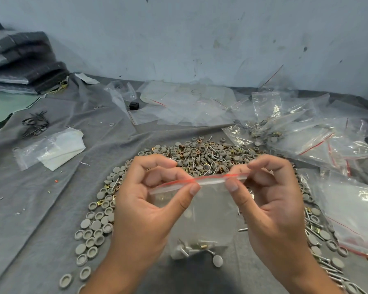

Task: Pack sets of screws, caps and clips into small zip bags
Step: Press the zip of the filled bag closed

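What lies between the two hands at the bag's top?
Head view: the red-lined zip strip of the zip bag, pinched by left hand and right hand.

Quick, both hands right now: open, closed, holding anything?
Left hand: pinching the top strip of the zip bag.
Right hand: pinching the same strip at its other end.

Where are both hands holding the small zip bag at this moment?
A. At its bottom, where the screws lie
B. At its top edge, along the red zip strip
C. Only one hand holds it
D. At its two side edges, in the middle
B: the left hand and the right hand each pinch the red zip strip at the top of the zip bag, while the screws hang at its bottom.
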`<state>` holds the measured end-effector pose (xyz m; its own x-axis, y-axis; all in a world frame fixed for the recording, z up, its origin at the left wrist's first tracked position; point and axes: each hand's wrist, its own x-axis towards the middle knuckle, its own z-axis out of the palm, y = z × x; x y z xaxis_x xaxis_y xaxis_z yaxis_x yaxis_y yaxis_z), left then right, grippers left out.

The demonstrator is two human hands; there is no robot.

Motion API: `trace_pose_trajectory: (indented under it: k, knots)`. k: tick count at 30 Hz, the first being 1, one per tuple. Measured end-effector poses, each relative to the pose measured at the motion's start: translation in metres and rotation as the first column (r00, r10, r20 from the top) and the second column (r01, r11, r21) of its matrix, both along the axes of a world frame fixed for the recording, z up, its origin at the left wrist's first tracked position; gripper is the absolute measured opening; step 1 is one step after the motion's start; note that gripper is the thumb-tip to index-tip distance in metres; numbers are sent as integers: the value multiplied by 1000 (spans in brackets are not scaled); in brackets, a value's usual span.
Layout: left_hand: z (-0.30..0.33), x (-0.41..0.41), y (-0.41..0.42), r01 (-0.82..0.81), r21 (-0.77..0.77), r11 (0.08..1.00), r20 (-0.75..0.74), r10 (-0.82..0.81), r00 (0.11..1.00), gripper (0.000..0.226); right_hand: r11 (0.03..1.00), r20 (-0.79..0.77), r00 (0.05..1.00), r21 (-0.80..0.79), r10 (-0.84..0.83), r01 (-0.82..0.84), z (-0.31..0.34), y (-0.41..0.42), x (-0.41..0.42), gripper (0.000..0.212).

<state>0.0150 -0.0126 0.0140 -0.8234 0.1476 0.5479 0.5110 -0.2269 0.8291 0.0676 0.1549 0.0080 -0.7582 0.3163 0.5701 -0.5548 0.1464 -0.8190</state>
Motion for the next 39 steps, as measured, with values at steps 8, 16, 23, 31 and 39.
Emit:
trace_pose_trajectory:
  k: [8, 16, 23, 31, 39]
  knots:
    - [1, 1, 2, -2, -63, 998, 60, 5, 998, 37, 999, 72, 997, 22, 40, -41, -5, -1, -1, 42]
    - [2, 1, 0, 79, -62, 995, 100, -72, 992, 40, 1000, 36, 999, 11, 28, -28, -4, -5, 1, 34]
    - [1, -5, 0, 30, 19, 999, 124, -33, 992, 38, 996, 31, 999, -86, -32, 35, -3, 0, -1, 33]
    - [2, -6, -1, 26, 20, 999, 169, -29, 985, 41, 997, 97, 995, -73, 29, -22, -5, 0, -2, 48]
    - [-2, -6, 0, 71, -22, 997, 191, -65, 979, 45, 996, 73, 997, -87, 32, -26, -1, -2, 0, 36]
